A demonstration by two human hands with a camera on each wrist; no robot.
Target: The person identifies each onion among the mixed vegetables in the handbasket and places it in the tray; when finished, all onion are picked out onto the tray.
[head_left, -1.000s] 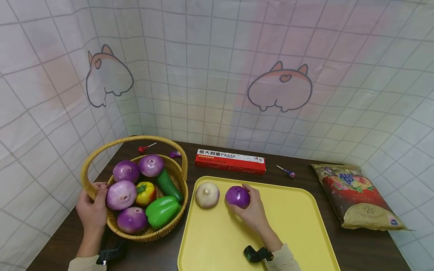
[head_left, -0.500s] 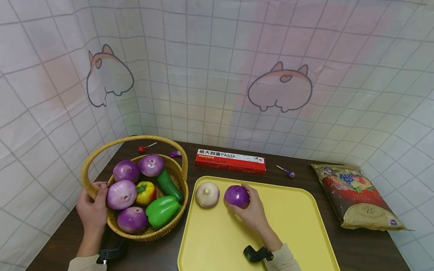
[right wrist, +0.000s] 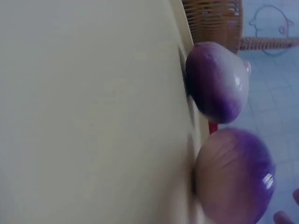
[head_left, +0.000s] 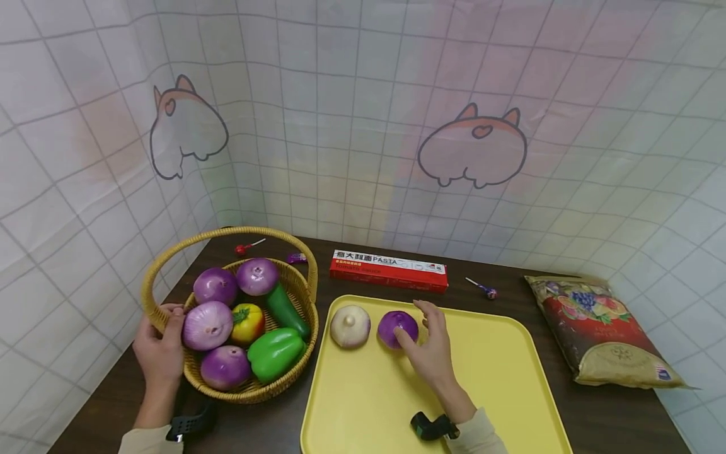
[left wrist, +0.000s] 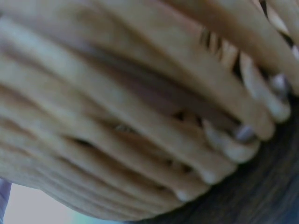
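1. While our left hand (head_left: pixel 161 353) keeps its grip curled round the wicker basket (head_left: pixel 283 378) rim, our right hand (head_left: pixel 431 350) rests open-fingered, thumb touching the purple onion (head_left: pixel 397 326).
2. We see that onion on the yellow tray (head_left: pixel 499 391), beside a pale onion (head_left: pixel 350 326).

A dark brown table (head_left: pixel 601 410) is filling the lower part of the frame. A wicker basket (head_left: pixel 249 394) is sitting on it at lower left, a yellow tray (head_left: pixel 499 391) at lower centre. Behind them, a red pasta box (head_left: pixel 388 270) is lying along the far edge, with a red lollipop (head_left: pixel 242 248), a small purple wrapper (head_left: pixel 295 258) and a purple lollipop (head_left: pixel 482 289) nearby. A snack bag (head_left: pixel 601 331) is lying at right.
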